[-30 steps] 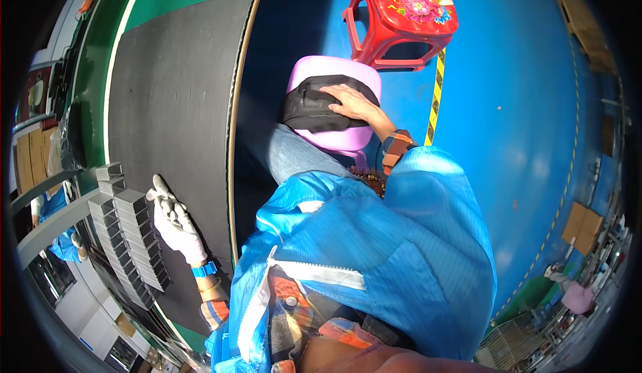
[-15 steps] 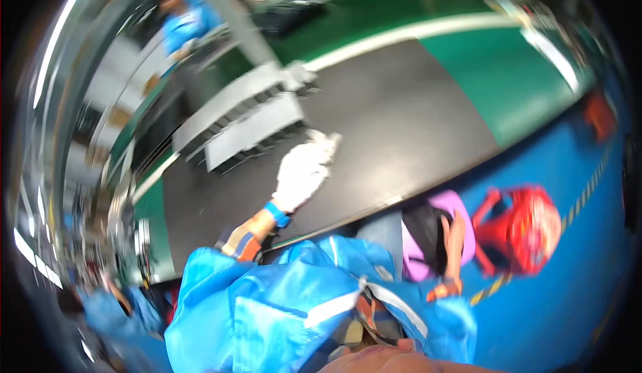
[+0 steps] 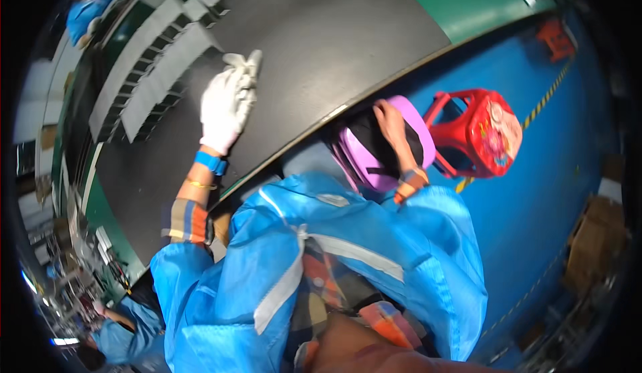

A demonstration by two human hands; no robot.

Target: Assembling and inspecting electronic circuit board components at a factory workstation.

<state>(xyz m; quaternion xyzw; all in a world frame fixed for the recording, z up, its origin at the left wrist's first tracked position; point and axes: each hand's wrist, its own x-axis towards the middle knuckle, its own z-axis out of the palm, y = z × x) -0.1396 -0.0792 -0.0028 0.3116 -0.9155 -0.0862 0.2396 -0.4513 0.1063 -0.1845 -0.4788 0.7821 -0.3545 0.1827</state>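
My left hand, in a white glove with a blue band at the wrist, is held over the dark mat. Its fingers are stretched out and nothing shows in them. Close by on its left stand long grey slotted strips, with rows of dark gaps along their edges. My bare right hand lies below the table edge, at a purple and black bag. The fingers curl at the bag's upper edge, and their tips are partly hidden.
A red plastic stool stands on the blue floor right of the bag. The green tabletop continues beyond the mat. Cardboard boxes sit at the far right. Co-workers in blue are at the upper left and lower left.
The view has turned and tipped down, so table, stool and bag appear farther left and higher. The right hand stays at the bag. My gloved hand remains beside the grey strips.
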